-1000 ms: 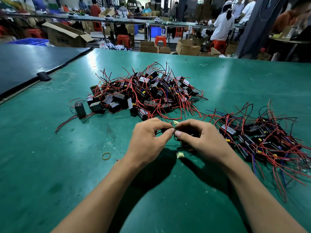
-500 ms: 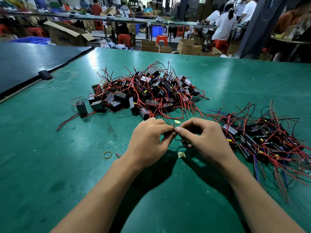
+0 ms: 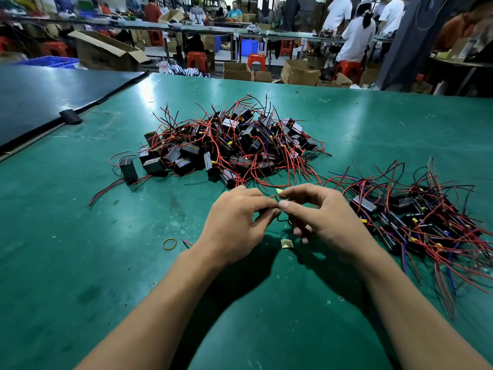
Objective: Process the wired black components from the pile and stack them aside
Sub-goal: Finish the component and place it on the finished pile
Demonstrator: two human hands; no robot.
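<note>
A big pile of black box components with red and black wires lies in the middle of the green table. A second heap of the same wired components spreads at the right. My left hand and my right hand meet just in front of the big pile. Their fingertips pinch thin wires of one component between them. That component is mostly hidden under my right palm. A small yellow scrap sits by my right index finger.
A yellow tape bit and a rubber band lie on the table near my wrists. A dark mat covers the far left. Cardboard boxes, red stools and people fill the room behind the table.
My hands have stayed together at the same spot. The right fingers have lifted and spread a little while working the wires. The view has shifted slightly.
</note>
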